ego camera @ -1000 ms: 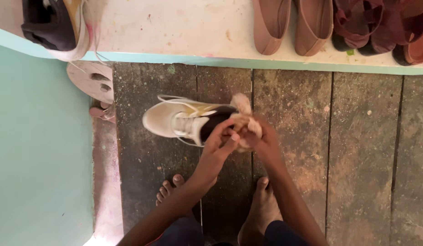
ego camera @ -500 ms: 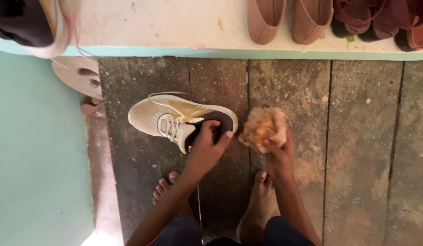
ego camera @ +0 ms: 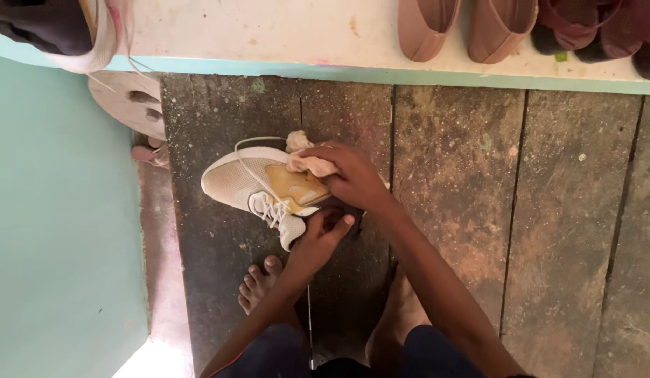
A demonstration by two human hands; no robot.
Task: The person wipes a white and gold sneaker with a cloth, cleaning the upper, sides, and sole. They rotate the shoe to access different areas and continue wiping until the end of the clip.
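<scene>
a person stands barefoot on a dark, worn plank floor [ego camera: 563, 231], bent over a white mesh sneaker [ego camera: 242, 183] that lies on its side on the boards, toe pointing toward the pale green wall [ego camera: 59, 231] at the left. the shoe sits directly under both hands, its heel end covered by them. the right hand [ego camera: 351, 176] is closed on a crumpled, pale cloth [ego camera: 307, 162] and presses it against the yellowish tongue and collar of the sneaker. the left hand [ego camera: 323, 234], fingers curled, grips the shoe from below at the heel, thumb up against the dark opening. the two hands are close together, nearly touching, one above the other on the same shoe. a loose white lace [ego camera: 258, 142] loops out from the upper. along the top, a whitish ledge [ego camera: 269, 31] with a green edge carries a pair of tan flat shoes [ego camera: 465, 24] and dark red sandals [ego camera: 591, 28]; a black-and-white shoe [ego camera: 52, 28] sits at its left end. no packages, labels or signs can be made out.
</scene>
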